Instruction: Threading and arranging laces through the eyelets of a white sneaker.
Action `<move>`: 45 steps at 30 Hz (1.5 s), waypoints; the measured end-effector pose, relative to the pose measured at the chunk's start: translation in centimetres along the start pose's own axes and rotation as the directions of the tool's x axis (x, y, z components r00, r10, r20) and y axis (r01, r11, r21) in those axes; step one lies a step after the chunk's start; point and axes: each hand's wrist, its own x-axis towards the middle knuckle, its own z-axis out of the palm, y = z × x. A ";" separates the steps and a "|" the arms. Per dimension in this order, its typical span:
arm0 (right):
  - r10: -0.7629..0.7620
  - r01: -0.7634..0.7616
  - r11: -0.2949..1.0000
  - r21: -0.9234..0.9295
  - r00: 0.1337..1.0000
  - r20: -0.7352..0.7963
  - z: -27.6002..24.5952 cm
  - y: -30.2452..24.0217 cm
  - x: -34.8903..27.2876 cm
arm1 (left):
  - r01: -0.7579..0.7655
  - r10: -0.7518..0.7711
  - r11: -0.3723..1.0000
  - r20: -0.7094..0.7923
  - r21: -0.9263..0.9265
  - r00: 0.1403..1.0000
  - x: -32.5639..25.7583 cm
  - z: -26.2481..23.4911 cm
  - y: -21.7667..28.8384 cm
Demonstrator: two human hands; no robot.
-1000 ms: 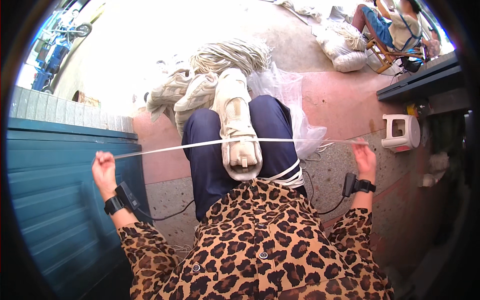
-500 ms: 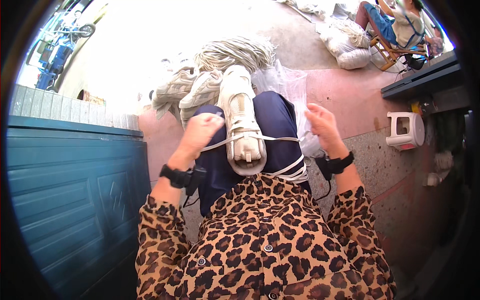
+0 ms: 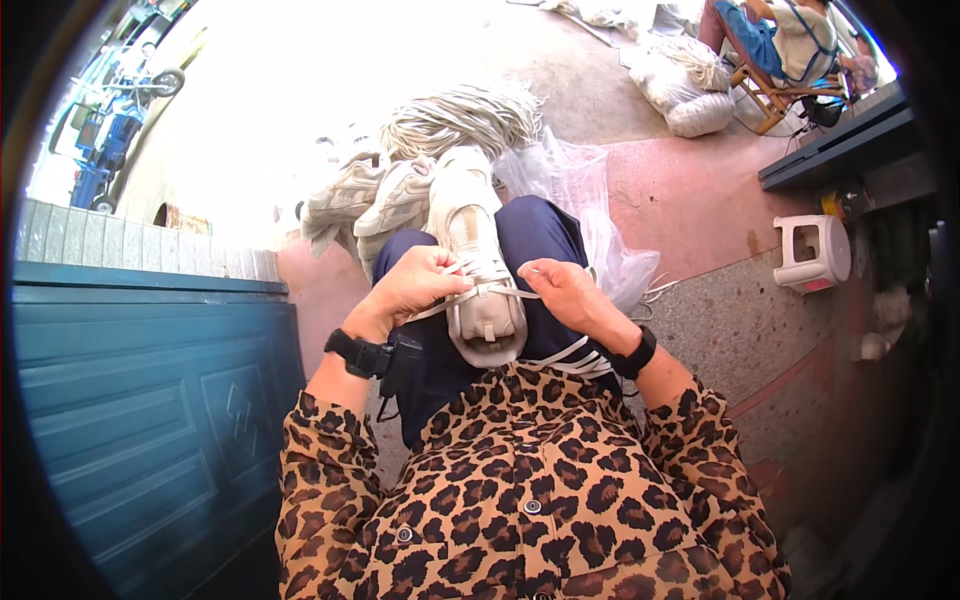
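Note:
A cream-white sneaker [image 3: 488,322] lies along my lap between my knees, its heel toward me. White shoelace [image 3: 497,289] runs across its upper part. At the shoe's left side, my left hand [image 3: 424,281] is closed, with fingertips pinched on the lace. My right hand [image 3: 572,296] pinches the lace from the other side, thumb and forefinger together beside the shoe. More loose white laces [image 3: 575,352] are draped over my right thigh.
Several similar sneakers [image 3: 395,195] lie beyond my knees, beside a bundle of laces [image 3: 465,120]. A clear plastic bag [image 3: 570,180] spreads to their right. A white stool [image 3: 812,252] stands at right. Another person [image 3: 790,40] sits at the far right. A blue panelled door [image 3: 150,390] is at left.
Both hands have come inward to the shoe's lacing from farther out at the sides. The lace that stretched wide across my thighs now spans a shorter stretch between them.

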 end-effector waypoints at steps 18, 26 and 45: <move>0.048 -0.014 0.967 -0.254 0.991 0.128 -1.6 -1.6 -1.4 | 0.070 -0.061 0.992 -0.084 0.109 0.995 -4.0 0.2 -1.9; 0.051 -0.040 0.996 -0.085 0.991 0.122 -5.3 0.1 -1.6 | -0.101 0.106 0.992 -0.078 0.071 0.991 -4.1 -1.3 -2.4; -0.087 0.099 0.987 -0.128 0.992 0.095 0.6 -0.7 -1.7 | 0.240 0.604 0.738 -0.776 0.631 0.181 -15.4 -24.1 -7.1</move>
